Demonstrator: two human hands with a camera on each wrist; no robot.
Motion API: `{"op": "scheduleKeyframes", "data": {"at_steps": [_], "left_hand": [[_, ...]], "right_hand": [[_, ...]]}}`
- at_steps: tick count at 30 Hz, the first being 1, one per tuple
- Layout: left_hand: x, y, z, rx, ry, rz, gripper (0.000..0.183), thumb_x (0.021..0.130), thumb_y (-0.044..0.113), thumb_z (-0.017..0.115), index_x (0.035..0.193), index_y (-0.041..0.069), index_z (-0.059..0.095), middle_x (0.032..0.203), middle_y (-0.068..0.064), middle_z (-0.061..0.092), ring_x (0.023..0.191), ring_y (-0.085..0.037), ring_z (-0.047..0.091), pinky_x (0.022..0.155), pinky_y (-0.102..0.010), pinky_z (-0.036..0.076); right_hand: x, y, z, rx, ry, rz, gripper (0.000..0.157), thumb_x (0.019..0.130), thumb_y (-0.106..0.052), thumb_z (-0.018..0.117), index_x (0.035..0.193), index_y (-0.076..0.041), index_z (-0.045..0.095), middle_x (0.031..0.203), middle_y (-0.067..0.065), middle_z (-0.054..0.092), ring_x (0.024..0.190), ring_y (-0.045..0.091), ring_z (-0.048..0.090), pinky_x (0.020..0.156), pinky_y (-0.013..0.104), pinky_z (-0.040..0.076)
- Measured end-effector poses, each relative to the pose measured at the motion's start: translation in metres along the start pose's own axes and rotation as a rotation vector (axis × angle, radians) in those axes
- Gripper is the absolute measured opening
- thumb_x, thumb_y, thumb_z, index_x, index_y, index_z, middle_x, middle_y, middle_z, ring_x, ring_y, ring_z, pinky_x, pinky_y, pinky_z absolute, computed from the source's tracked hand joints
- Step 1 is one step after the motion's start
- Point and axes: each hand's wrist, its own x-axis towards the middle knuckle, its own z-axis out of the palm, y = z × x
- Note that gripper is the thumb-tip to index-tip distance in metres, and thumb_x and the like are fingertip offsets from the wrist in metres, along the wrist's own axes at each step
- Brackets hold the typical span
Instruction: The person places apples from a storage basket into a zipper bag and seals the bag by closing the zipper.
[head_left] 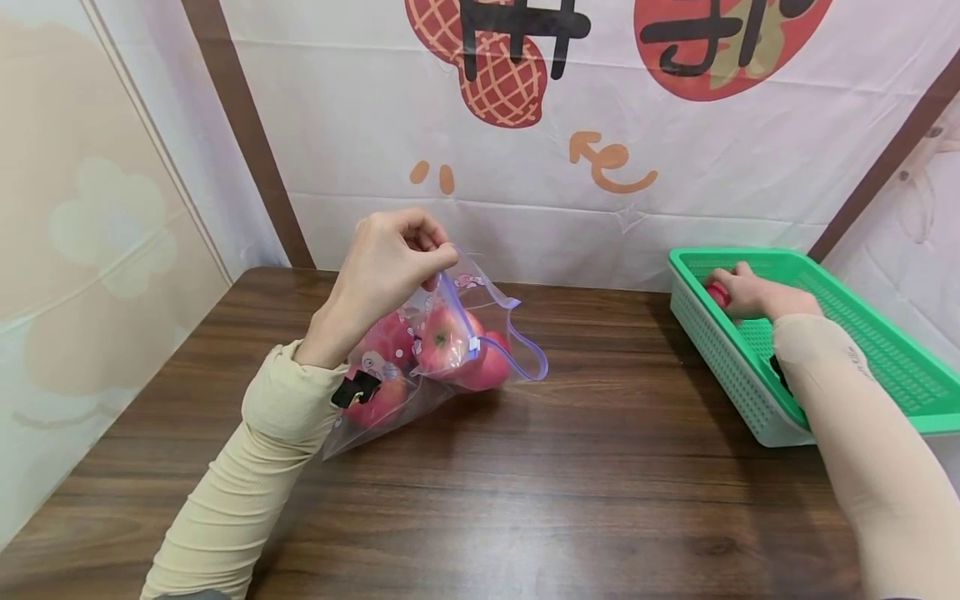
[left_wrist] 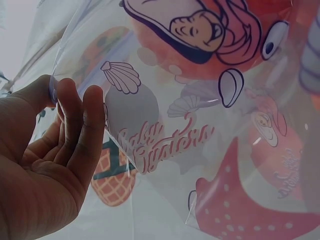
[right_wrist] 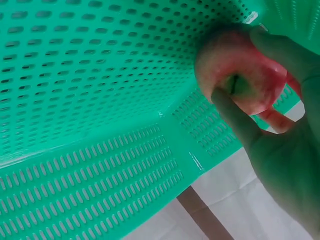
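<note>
In the head view my left hand [head_left: 393,254] pinches the top edge of a clear zip bag [head_left: 442,392] between thumb and fingers. Several red apples [head_left: 442,337] lie inside the bag, whose purple zip mouth gapes toward the right. Printed shells and a pink starfish on the plastic fill the left wrist view beside my left hand [left_wrist: 60,145]. My right hand [head_left: 757,293] reaches down into a green basket [head_left: 885,333]. Its fingers and thumb curl round a red apple [right_wrist: 240,75], stem side facing the right wrist camera.
The basket's slotted green liner sits in a white outer tub [head_left: 720,375] at the right of the brown wooden table [head_left: 570,483]. A printed cloth [head_left: 360,125] hangs behind the table's far edge. Another pale sheet [head_left: 90,250] stands at the left.
</note>
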Motion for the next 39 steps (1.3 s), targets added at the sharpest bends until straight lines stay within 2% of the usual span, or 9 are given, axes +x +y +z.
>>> {"op": "scheduleKeyframes", "data": {"at_steps": [5, 10, 15, 22, 30, 39], "left_hand": [[0.000, 0.002, -0.001, -0.012, -0.007, -0.006, 0.005, 0.083, 0.015, 0.067, 0.081, 0.011, 0.069, 0.065, -0.006, 0.064, 0.053, -0.027, 0.063, 0.049, -0.023, 0.043], [-0.002, 0.004, -0.001, -0.019, -0.018, -0.021, 0.005, 0.083, 0.016, 0.067, 0.081, 0.011, 0.069, 0.066, -0.006, 0.064, 0.054, -0.027, 0.063, 0.050, -0.023, 0.043], [-0.002, 0.004, 0.000, -0.020, -0.021, -0.028, 0.005, 0.083, 0.016, 0.067, 0.081, 0.012, 0.069, 0.065, -0.006, 0.064, 0.053, -0.025, 0.063, 0.049, -0.024, 0.044], [-0.001, 0.003, 0.002, -0.021, -0.022, -0.028, 0.005, 0.083, 0.015, 0.067, 0.081, 0.011, 0.069, 0.067, -0.005, 0.065, 0.052, -0.021, 0.062, 0.050, -0.024, 0.045], [0.000, 0.003, 0.003, -0.018, -0.021, -0.011, 0.005, 0.083, 0.015, 0.066, 0.080, 0.012, 0.069, 0.066, -0.005, 0.064, 0.051, -0.020, 0.062, 0.049, -0.024, 0.044], [0.000, 0.003, 0.004, -0.011, -0.024, -0.003, 0.004, 0.082, 0.015, 0.066, 0.079, 0.014, 0.068, 0.064, -0.004, 0.063, 0.051, -0.021, 0.061, 0.049, -0.024, 0.043]], "right_hand": [[-0.004, 0.000, 0.000, 0.056, -0.066, -0.007, 0.050, 0.090, 0.009, 0.046, 0.137, 0.005, 0.030, 0.130, 0.042, 0.023, 0.077, 0.030, 0.059, 0.065, 0.040, 0.052], [-0.007, -0.001, 0.001, -0.025, -0.066, -0.017, 0.057, 0.085, 0.008, 0.052, 0.140, 0.005, 0.037, 0.127, 0.040, 0.029, 0.077, 0.029, 0.056, 0.063, 0.036, 0.049], [-0.009, -0.001, 0.001, -0.064, 0.000, -0.044, 0.056, 0.081, 0.000, 0.059, 0.136, 0.003, 0.046, 0.124, 0.037, 0.036, 0.082, 0.030, 0.054, 0.062, 0.034, 0.047], [-0.012, -0.003, -0.006, -0.049, 0.068, -0.053, 0.065, 0.072, -0.003, 0.066, 0.134, 0.000, 0.048, 0.122, 0.034, 0.037, 0.081, 0.030, 0.052, 0.059, 0.035, 0.047], [-0.019, -0.005, -0.012, -0.075, 0.110, -0.034, 0.063, 0.076, -0.012, 0.071, 0.135, -0.004, 0.048, 0.122, 0.030, 0.038, 0.082, 0.031, 0.055, 0.061, 0.037, 0.049], [-0.032, -0.015, -0.033, -0.094, 0.270, -0.060, 0.068, 0.079, -0.022, 0.077, 0.137, -0.003, 0.045, 0.122, 0.030, 0.039, 0.093, 0.046, 0.054, 0.069, 0.052, 0.053]]}}
